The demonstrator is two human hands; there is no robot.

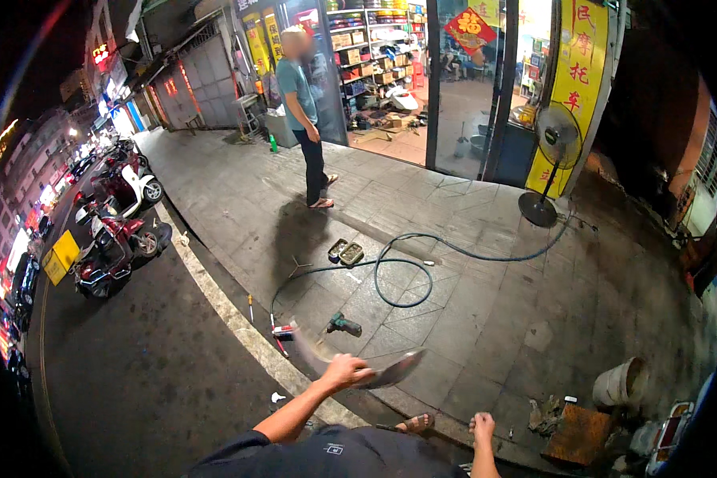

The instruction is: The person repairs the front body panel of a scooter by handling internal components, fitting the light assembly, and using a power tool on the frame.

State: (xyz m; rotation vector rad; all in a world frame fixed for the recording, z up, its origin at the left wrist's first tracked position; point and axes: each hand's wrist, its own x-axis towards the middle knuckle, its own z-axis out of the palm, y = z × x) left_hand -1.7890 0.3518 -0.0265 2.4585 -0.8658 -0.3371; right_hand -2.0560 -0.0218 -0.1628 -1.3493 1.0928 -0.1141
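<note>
My left hand [347, 370] grips a curved, smooth panel [397, 370], like a motorcycle fender, part of it blurred by motion. Its far left end hangs over the pavement near a dark green power drill [344, 323] lying on its side. Close to my body on the right, my right hand [481, 429] is curled into a fist; whatever may be inside is hidden. A red-and-white tool [283, 332] sits at the end of a dark hose [405, 303], left of the drill. An orange-handled screwdriver [251, 308] lies near the curb.
Farther ahead are a parts tray [347, 252] and a person [301, 111] standing by the lit shop. A pedestal fan [539, 209] stands at the right. Nearer right are a bucket [618, 382] and a rusty board [579, 434]. Parked motorbikes [107, 247] line the left, beyond the curb [231, 312].
</note>
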